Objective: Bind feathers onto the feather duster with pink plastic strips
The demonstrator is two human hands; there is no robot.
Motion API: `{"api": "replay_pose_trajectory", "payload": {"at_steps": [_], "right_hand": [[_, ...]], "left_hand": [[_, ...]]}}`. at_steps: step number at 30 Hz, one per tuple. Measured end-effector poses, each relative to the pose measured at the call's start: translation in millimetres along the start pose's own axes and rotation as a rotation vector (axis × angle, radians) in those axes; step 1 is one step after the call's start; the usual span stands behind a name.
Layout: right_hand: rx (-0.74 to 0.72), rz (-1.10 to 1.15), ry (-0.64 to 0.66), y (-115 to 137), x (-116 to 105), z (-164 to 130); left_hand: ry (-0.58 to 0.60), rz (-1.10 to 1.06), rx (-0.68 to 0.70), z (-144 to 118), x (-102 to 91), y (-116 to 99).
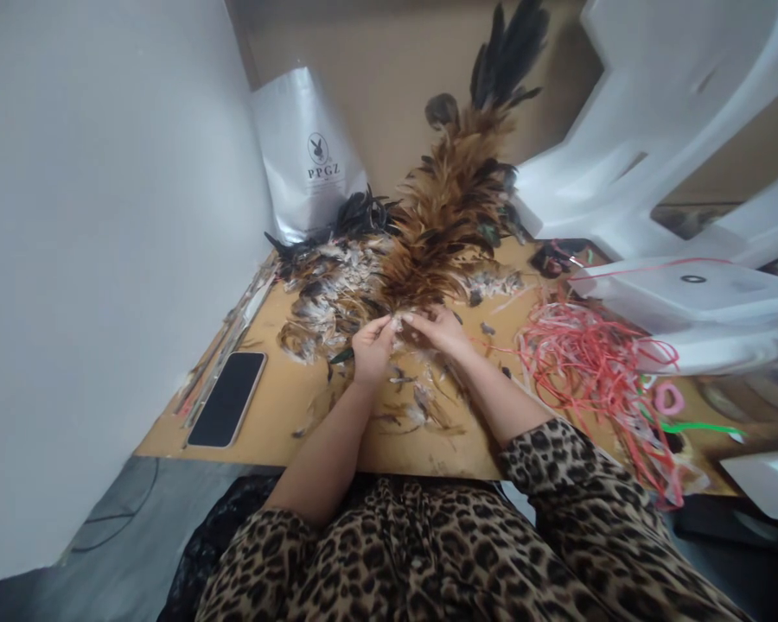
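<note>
The glossy silver-white bag [283,142] at the back of the bench [265,415] carries the only readable lettering: "PPGZ" [324,171], in dark capitals that slant slightly upward to the right. Above the letters stands a dark rabbit-head emblem [319,149] inside a thin ring, with a tiny mark at its lower right. The fine print below is too small to read.

Tan desk [450,458], a phone [226,399] near the front left corner, thin strips [230,337] along the left edge, heaped feathers [353,268] toward the back edge, loose bits [421,403] nearer the front edge, red ribbons [577,354] and a green strip [700,426] toward the right edge
</note>
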State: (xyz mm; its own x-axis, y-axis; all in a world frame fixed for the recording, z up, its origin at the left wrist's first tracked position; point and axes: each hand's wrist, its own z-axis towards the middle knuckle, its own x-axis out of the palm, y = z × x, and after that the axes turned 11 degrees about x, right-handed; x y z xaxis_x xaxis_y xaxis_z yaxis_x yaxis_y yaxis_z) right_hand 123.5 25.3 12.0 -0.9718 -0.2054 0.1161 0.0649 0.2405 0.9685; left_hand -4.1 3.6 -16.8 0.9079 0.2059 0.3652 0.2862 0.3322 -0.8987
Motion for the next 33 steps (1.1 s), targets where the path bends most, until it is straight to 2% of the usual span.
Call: {"api": "replay_pose_trajectory", "payload": {"at_steps": [4,8,14,19,23,28,33], "right_hand": [[0.089,-0.150,0.096,3,-7,-2],[0.034,-0.198,0.001,5,-3,-5],[0.061,-0.068,-0.119,-4,12,-3],[0.129,0.197,-0.044,-13,22,-2],[0.126,0.232,-0.062,-13,26,-3],[0.138,0.324,-0.089,-12,27,-5],[0.130,0.356,-0.083,-15,26,-5]], "left_hand": [[-0.030,0.003,-0.003,4,-3.4,0],[-0.025,0.074,0.070,4,-4.4,4],[0.049,0.330,0.330,0,-9.6,10],[0.118,0.465,0.471,-1,-12.3,5],[0.156,0.491,0.522,-3,-10.3,-2],[0.148,0.461,0.509,-5,-8.3,-2],[0.138,0.312,0.344,-7,-4.6,3]]}}
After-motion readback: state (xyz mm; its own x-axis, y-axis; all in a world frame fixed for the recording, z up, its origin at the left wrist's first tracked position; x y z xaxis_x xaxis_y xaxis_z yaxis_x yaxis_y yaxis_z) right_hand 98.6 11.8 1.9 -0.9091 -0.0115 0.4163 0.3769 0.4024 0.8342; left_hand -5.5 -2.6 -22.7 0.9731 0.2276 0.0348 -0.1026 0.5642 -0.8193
